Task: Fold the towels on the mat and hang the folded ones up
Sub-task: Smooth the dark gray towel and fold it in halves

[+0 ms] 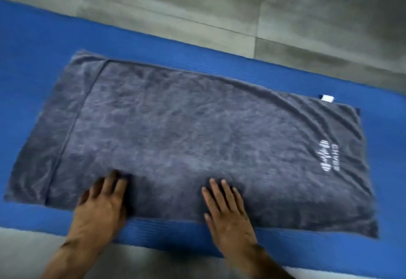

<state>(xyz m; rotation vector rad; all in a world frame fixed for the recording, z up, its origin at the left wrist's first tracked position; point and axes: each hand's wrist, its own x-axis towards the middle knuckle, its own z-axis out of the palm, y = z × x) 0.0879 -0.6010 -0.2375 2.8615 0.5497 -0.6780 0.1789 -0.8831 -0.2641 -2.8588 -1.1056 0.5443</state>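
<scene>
1. Smoothing looks like the step in hand: a grey towel (189, 138) lies spread flat across the blue mat (33, 43), its long side running along the mat's near edge, with white lettering (327, 158) towards its right end and a small white tag (327, 98) at its far right corner.
2. Dragging the palms sideways could bunch the soft pile, since creases already run diagonally near the far right corner; folding over them would lock them in.
3. Pressing only at the near edge leaves the far edge free, so I judge that a lift from here could pull the cloth askew and leave the fold's edges mismatched.
4. At its left end the towel reaches close to the mat's near edge, so a careless tug might slide that corner onto the grey floor (241, 4).
5. Left hand (101, 204): fingers straight and slightly apart, lying flat on the towel's near edge, gripping nothing; motion blur softens the fingertips.
6. Right hand (226, 208): fingers straight, spread a little, palm down on the same near edge, holding nothing.
</scene>
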